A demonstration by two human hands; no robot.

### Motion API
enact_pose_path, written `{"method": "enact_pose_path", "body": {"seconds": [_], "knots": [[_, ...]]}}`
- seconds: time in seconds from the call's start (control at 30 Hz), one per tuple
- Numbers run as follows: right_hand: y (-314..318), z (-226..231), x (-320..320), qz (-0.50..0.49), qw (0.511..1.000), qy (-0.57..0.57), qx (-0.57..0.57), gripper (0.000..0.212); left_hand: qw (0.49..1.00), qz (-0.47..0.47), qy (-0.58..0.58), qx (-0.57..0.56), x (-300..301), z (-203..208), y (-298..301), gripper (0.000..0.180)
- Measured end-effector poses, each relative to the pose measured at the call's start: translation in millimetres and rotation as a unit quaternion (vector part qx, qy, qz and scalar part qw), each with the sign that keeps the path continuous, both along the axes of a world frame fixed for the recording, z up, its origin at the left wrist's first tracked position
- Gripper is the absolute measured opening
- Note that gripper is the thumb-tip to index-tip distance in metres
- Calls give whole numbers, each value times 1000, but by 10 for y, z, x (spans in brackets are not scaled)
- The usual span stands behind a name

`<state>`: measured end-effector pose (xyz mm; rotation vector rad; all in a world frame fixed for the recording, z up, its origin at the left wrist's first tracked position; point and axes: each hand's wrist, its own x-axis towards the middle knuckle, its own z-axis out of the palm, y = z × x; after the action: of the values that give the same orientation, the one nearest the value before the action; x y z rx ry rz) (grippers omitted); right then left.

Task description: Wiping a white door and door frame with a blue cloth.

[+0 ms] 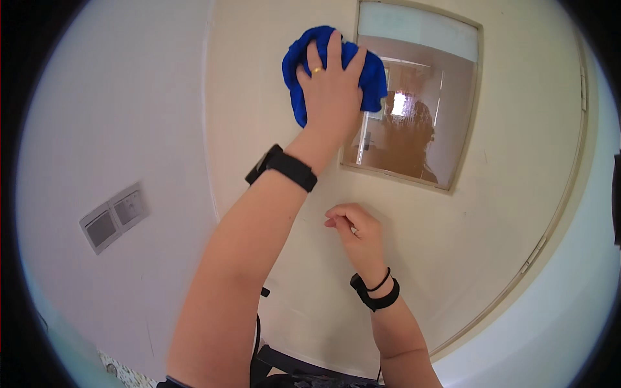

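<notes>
A cream door [414, 233] fills the middle, its face smooth and lightly scuffed. The pale wall [123, 97] takes the nine o'clock side; more pale surface lies from three to five. At one o'clock sits a framed glass panel [414, 84], reflecting a dark figure and a bright patch.

The left forearm [242, 252] reaches from seven o'clock up to twelve and hides part of the door behind it. A blue cloth [373, 84] lies bunched against the door at twelve, overlapping the panel's near frame. On it rests the left hand [332, 90], fingers spread apart over the folds.

The right hand [360, 229] stands lower, a little off centre toward four o'clock, fingers curled together; whether the thumb meets them, or whether it touches the door, I cannot tell. A dark bar [310, 368] runs across six o'clock.

Smaller still, a double wall switch [113, 216] is just below nine. Black wristbands [294, 172] circle both wrists. The door's hinges [533, 255] show between two and four, and a gold-coloured ring [317, 69] sits on a left finger.
</notes>
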<state>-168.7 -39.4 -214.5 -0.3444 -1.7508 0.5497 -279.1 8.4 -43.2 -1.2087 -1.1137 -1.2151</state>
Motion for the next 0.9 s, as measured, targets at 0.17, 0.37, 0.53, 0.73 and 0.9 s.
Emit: {"method": "enact_pose_path", "body": {"seconds": [0.17,0.37,0.53,0.73,0.9], "knots": [[-37,-38,-41,-16,1000,-6,6,11,997,-40,-18,-55,2,-558,-130,72],[5,-118,11,-40,999,-28,7,12,987,-121,-9,-105,-89,-1178,-223,73],[79,-169,-39,-64,996,-49,31,11,989,-114,-32,-84,-258,-1276,-222,68],[214,-157,-85,-89,993,-30,73,12,992,-93,-33,-75,-295,-956,-123,66],[311,-174,-21,-87,994,-41,52,12,997,-66,-32,-25,-304,-446,61,62]]}}
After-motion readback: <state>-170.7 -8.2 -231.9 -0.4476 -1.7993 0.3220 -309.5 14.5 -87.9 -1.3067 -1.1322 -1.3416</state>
